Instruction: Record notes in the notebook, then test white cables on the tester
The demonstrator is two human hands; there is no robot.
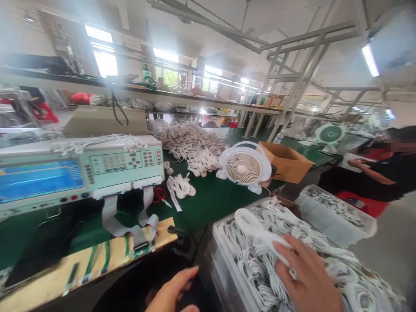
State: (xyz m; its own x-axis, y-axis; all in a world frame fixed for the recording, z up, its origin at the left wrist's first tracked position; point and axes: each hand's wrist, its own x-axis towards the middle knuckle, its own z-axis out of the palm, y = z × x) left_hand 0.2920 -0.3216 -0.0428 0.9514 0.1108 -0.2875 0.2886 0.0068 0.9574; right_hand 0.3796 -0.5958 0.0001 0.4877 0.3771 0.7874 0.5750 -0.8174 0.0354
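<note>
Over a clear plastic bin (227,260) heaped with coiled white cables (282,216), my right hand (308,273) has its fingers closed round one bundle of white cable (248,223). A small connector end pokes out between those fingers, and the bundle's loop reaches away to the upper left, somewhat blurred. My left hand (173,290) is low in the middle, just left of the bin, with its index finger stretched out and nothing visible in it. Its other fingers are partly cut off by the lower edge.
A test instrument (126,164) with a screen stands left; ribbon cables run to a wooden board (42,281). On the green bench (208,195) are a cable pile (195,141), red-handled scissors (159,195), a fan (243,167) and a cardboard box (286,160). A seated person (373,169) is right.
</note>
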